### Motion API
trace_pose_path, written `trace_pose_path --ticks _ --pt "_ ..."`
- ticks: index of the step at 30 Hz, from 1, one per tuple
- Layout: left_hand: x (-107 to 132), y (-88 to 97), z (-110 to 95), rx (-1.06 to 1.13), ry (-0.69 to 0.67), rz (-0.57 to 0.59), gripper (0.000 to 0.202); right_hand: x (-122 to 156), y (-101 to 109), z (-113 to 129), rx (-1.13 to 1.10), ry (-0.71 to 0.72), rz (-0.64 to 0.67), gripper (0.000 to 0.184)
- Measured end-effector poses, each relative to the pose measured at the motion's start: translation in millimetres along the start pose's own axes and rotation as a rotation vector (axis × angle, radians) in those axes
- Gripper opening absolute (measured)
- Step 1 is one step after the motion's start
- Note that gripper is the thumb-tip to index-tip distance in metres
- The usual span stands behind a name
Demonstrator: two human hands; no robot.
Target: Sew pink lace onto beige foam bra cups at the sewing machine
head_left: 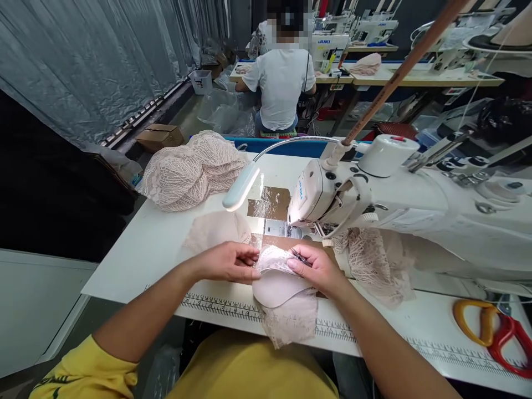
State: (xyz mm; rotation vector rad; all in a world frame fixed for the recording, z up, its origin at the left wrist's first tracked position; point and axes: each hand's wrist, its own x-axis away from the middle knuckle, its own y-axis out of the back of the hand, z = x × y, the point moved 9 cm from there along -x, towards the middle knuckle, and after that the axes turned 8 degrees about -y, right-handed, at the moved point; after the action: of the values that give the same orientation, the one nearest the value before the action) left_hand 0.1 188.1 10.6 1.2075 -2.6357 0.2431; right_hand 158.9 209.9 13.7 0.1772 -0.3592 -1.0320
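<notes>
My left hand (230, 262) pinches the left edge of a pale pink padded cup with lace over it (277, 285), fingers closed on the fabric. My right hand (318, 269) grips the cup's right edge and also holds a small dark metal tool (298, 256), perhaps thread snips, between thumb and fingers. The cup lies on the white table (145, 244) just in front of the needle area of a white sewing machine (374, 205). Lace trails from the cup over the table's front edge.
A pile of pink lace cups (191, 169) sits at the table's back left, another cup (216, 230) near the lamp (241, 188). More lace (374, 257) lies under the machine arm. Orange and red scissors (494, 330) lie at right. A person in white (280, 83) sits ahead, back turned.
</notes>
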Motion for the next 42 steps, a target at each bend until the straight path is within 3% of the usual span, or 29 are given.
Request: trace_pose_path --ticks 3,6,8,17,29,36,42 --pt "-18 -20.5 4 0.261 -0.055 -0.026 0.049 0 -11 5 -0.024 0.025 0.042 0.023" --pt "-35 -26.6 17 0.479 -0.022 -0.167 0.046 1 -15 6 -0.015 0.024 0.033 0.023" --pt "-42 -28.8 22 0.521 -0.004 -0.193 0.04 1 -13 4 -0.021 0.002 0.018 0.024" --pt "-43 -18.8 19 0.279 -0.071 -0.168 0.03 3 6 -19 -0.066 -0.034 0.007 0.041" --pt "-46 -17.6 20 0.28 -0.075 -0.205 0.035 4 0 8 0.188 -0.013 0.012 0.023" --pt "-44 -15.6 24 0.237 -0.049 -0.217 0.031 0 -5 4 0.078 -0.004 -0.044 0.018" --pt "-47 -16.7 21 0.271 -0.077 -0.198 0.031 -6 3 -15 -0.067 -0.049 -0.132 0.022"
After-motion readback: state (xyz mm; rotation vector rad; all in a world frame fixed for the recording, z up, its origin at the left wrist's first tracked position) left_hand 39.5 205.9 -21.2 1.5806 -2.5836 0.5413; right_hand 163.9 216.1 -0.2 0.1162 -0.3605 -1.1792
